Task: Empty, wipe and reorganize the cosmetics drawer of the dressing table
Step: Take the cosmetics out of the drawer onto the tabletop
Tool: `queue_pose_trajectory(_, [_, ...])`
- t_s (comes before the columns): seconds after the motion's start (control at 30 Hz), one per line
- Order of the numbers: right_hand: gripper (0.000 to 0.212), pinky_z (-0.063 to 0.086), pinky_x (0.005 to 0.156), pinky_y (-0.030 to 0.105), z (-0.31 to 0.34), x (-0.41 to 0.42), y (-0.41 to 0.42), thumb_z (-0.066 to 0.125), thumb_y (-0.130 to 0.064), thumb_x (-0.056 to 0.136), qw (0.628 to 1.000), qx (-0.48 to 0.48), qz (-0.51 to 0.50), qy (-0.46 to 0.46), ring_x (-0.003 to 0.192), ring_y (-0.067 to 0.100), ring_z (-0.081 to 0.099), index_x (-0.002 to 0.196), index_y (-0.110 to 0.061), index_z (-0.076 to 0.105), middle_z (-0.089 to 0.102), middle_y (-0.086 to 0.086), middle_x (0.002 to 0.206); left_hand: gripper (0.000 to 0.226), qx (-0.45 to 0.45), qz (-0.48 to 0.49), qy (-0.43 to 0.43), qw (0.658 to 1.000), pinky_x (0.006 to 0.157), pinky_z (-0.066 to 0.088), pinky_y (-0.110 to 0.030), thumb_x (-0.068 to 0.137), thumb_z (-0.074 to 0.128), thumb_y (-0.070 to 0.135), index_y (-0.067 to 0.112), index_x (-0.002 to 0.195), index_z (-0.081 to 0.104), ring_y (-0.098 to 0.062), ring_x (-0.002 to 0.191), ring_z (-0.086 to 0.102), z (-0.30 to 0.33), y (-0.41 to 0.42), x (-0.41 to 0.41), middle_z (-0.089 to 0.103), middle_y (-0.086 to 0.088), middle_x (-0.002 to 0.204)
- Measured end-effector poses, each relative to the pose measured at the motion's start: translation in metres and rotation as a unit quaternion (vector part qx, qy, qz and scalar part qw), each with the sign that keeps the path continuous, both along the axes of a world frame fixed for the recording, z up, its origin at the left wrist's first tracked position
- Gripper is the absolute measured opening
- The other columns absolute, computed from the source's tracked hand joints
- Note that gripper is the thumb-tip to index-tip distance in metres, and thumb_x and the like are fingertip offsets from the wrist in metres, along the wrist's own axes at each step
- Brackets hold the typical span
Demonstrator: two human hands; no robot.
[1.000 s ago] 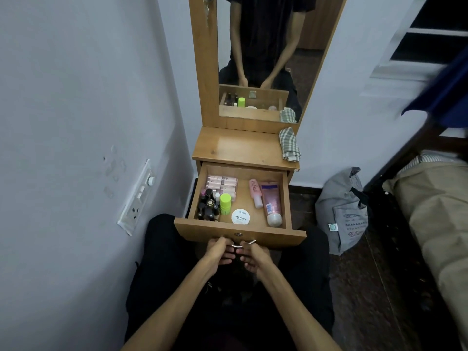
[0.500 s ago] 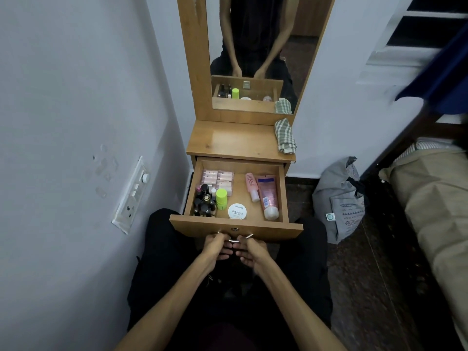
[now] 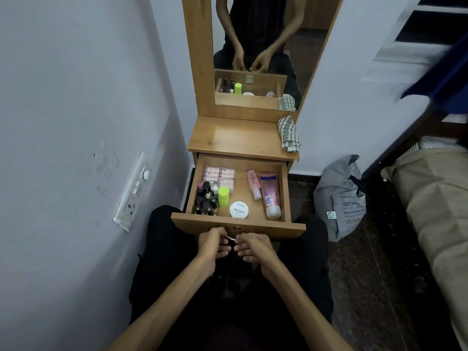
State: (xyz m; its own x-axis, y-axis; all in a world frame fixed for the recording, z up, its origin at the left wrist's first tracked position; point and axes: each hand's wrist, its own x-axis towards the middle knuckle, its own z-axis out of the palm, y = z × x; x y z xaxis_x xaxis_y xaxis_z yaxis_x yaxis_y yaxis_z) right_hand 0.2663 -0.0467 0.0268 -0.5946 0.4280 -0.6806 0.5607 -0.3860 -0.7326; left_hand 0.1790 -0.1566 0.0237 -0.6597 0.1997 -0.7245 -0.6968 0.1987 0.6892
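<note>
Your left hand (image 3: 212, 243) and right hand (image 3: 253, 247) both have their fingers curled under the small metal pull handle (image 3: 231, 238) at the front edge of the light wooden drawer (image 3: 238, 226). The hands sit a touch further apart than a second ago, but neither has let go. The drawer already stood pulled out then, and it looks no further out now, so the opening seems finished and nothing has been taken out yet.

Everything is still inside. Along the right wall lie a pink squeeze tube with a white cap (image 3: 269, 195) and, just beside it, a slimmer pink bottle (image 3: 253, 183). A round white nail-polish jar (image 3: 238, 209) sits near the front edge, a lime-green capped bottle (image 3: 223, 196) stands left of it, and a cluster of dark little bottles (image 3: 205, 200) fills the front left corner. A pack of pale pink boxes (image 3: 219, 176) lies at the back left.

Your checked green cloth (image 3: 288, 134) waits folded at the right edge of the dressing table top (image 3: 235, 138), untouched. You are at the very start: next, release the handle and begin lifting items out.
</note>
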Motion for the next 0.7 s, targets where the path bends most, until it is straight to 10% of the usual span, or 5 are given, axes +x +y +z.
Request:
queue_pose_trajectory(0.33, [0.017, 0.045, 0.054, 0.017, 0.045, -0.049, 0.011, 0.063, -0.01, 0.095, 0.986, 0.092, 0.023, 0.14, 0.058, 0.01, 0.061, 0.08, -0.01, 0.072, 0.072, 0.003, 0.07, 0.01, 0.058, -0.071, 0.218, 0.972, 0.068, 0.053, -0.031, 0.092, 0.062, 0.006, 0.001, 0.085, 0.067, -0.019, 0.069, 0.063, 0.056, -0.005, -0.039, 0.067, -0.011, 0.072])
queue_pose_trajectory(0.7, [0.014, 0.047, 0.062, 0.017, 0.04, -0.095, 0.027, 0.07, -0.027, 0.084, 0.912, 0.396, 0.072, 0.073, 0.072, 0.001, 0.065, 0.098, -0.027, 0.072, 0.071, -0.013, 0.084, 0.01, -0.142, -0.155, 0.398, 0.893, 0.069, 0.044, -0.02, 0.088, 0.071, 0.017, 0.026, 0.092, 0.073, -0.003, 0.077, 0.064, 0.034, -0.006, -0.118, 0.07, 0.013, 0.086])
